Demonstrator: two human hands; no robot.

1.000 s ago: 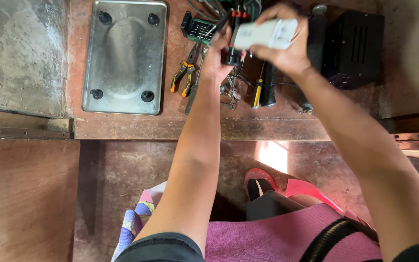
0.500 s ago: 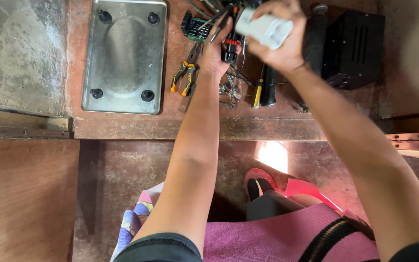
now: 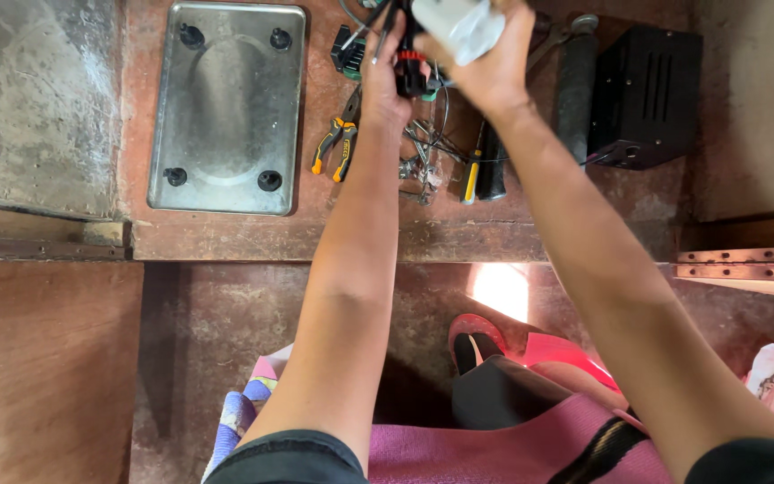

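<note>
1. The reddish-brown tabletop runs across the upper part of the view, its front edge above the person's lap.
2. A grey metal tray with four dark feet lies upside down on the left of it.
3. A black box with vent slots sits on the right, a dark cylindrical handle just beside it.
4. The right hand is closed around a white plastic part at the top edge, partly cut off from view.
5. The left hand pinches what looks like a small black-and-red connector, touching the right hand.
6. Orange-handled pliers lie just left of the left wrist.
7. A yellow-handled screwdriver lies between the forearms, near loose metal bits.
</note>
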